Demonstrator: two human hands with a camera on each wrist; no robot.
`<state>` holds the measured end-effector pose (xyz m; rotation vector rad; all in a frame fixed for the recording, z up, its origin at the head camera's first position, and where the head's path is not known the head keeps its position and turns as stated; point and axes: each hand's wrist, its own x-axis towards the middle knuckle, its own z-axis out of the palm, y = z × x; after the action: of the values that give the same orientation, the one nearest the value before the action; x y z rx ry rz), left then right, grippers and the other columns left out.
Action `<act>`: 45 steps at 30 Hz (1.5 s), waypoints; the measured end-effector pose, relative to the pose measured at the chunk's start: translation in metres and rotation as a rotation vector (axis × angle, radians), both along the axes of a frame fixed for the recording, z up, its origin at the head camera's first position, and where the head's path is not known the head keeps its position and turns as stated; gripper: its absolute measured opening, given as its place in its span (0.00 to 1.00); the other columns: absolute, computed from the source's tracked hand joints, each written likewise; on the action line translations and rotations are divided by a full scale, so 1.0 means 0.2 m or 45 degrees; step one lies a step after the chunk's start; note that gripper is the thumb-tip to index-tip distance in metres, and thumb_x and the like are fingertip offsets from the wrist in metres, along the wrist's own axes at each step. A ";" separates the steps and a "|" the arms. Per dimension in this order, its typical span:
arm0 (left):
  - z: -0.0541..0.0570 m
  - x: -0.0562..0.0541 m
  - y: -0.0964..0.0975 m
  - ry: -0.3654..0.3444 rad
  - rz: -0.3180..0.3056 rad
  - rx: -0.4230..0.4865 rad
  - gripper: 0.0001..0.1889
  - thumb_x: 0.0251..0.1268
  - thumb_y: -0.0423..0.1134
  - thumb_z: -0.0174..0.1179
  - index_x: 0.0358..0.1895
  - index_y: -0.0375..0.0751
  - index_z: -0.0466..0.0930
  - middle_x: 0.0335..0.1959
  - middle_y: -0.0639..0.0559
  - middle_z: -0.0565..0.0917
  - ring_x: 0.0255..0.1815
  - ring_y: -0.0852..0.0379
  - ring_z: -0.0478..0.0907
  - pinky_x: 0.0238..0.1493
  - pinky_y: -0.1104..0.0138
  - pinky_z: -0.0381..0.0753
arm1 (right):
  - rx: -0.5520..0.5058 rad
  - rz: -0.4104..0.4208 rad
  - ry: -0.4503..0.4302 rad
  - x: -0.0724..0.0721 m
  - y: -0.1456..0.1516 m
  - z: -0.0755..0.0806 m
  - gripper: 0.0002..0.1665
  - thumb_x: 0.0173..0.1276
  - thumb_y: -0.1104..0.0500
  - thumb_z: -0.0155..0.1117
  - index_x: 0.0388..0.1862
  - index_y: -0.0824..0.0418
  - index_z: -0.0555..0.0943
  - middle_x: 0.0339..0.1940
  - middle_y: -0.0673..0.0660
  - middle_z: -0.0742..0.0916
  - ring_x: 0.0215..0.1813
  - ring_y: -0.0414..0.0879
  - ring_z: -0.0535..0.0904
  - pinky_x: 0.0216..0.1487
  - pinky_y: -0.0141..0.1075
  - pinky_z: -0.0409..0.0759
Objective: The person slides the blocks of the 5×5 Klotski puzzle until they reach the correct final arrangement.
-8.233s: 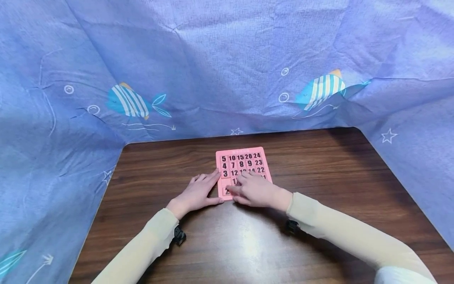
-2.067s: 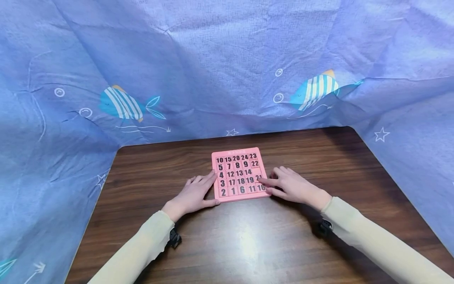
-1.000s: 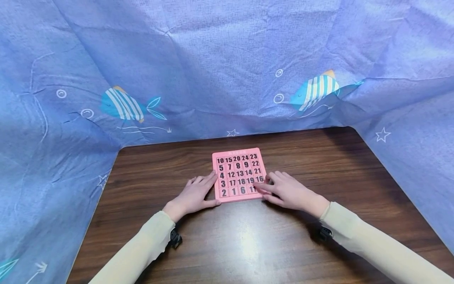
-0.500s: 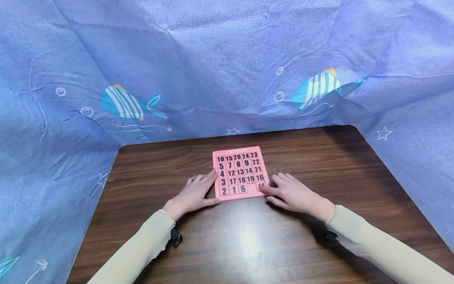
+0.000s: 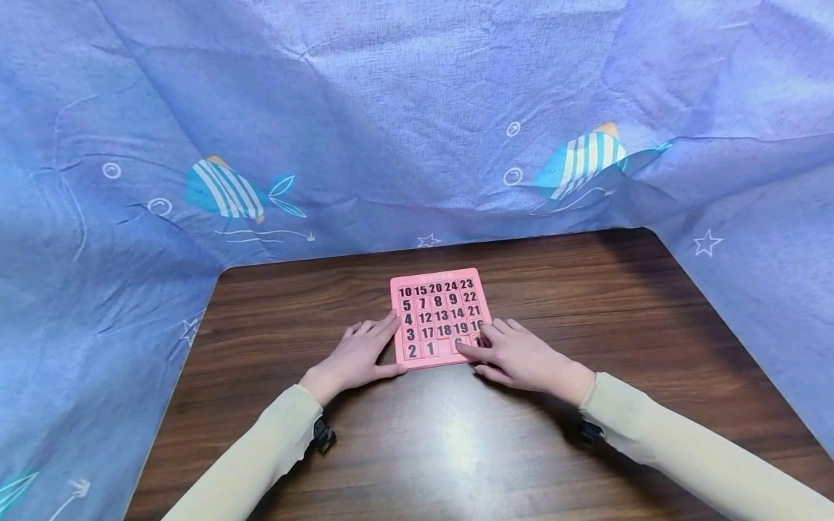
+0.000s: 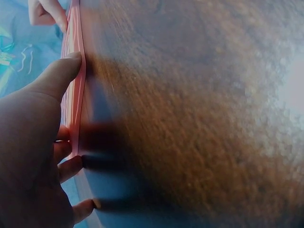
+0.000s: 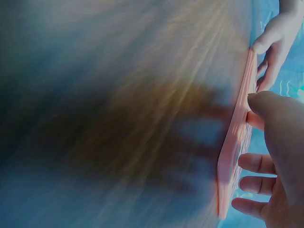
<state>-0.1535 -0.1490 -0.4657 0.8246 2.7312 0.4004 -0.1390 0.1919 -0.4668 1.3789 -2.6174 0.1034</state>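
A pink sliding number puzzle [image 5: 438,277] lies flat on the table, its black-numbered tiles in rows. My left hand [image 5: 354,354] rests at its left side, index finger along the left edge and thumb at the near left corner. My right hand [image 5: 523,356] reaches in from the right; its extended index fingertip presses on the 6 tile [image 5: 458,342] in the nearest row. The vacant slot is left of that tile, beside the 1 tile [image 5: 429,349]. The tile at the row's right end is mostly covered by my right hand. Both wrist views show the puzzle's pink edge [image 6: 75,107] beside the fingers.
The puzzle lies on a dark wood-grain table [image 5: 293,304], with a bright reflection on its near part. A blue cloth [image 5: 404,108] printed with striped fish hangs behind and at both sides. A black wrist device [image 5: 322,435] sits under the left cuff.
Over the last two seconds, tiles 21 and 16 slid away from me, then 11 and 6 slid right. My right index moved left from 11 to 6. My left hand stays put.
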 end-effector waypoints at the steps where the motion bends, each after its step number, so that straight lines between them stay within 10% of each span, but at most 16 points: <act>1: 0.00 0.00 0.00 0.002 0.001 0.002 0.49 0.71 0.66 0.61 0.84 0.41 0.54 0.86 0.46 0.54 0.79 0.42 0.61 0.76 0.38 0.56 | 0.001 -0.011 -0.004 0.00 0.02 0.00 0.29 0.73 0.43 0.67 0.71 0.45 0.81 0.37 0.51 0.75 0.40 0.48 0.70 0.42 0.43 0.69; 45: 0.00 0.00 0.00 0.000 0.003 0.006 0.49 0.71 0.65 0.60 0.85 0.41 0.53 0.86 0.46 0.53 0.79 0.42 0.61 0.76 0.38 0.56 | 0.042 0.081 0.026 -0.02 -0.30 0.01 0.26 0.75 0.42 0.62 0.69 0.46 0.82 0.41 0.51 0.80 0.47 0.50 0.75 0.53 0.48 0.76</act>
<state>-0.1529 -0.1480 -0.4660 0.8227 2.7320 0.4073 -0.1434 0.1326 -0.4655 1.4668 -2.5704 0.0554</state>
